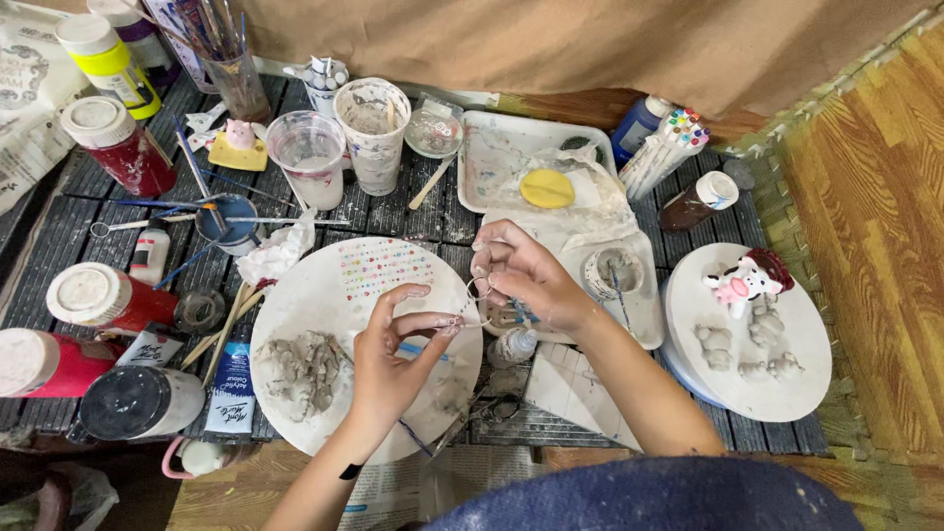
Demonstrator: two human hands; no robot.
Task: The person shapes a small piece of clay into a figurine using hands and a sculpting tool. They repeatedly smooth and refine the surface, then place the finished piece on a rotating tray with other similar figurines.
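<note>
Two hands meet above a crowded surface (59, 236): the right hand (526, 280) pinches a small wire ring (479, 288), the left hand (393, 349) nips something too thin to identify. Grey clay (300, 369) sits on the round white board (295, 295); paint bottles (98, 295) crowd the left edge, partly cropped.

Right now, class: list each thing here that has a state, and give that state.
Left hand: fingers pinched on a thin wire.
Right hand: holding a small ring.
Red bottle: lying down, capped.
Yellow bottle: upright, capped.
Clay lump: unshaped, on round board.
Figurine: painted.
</note>
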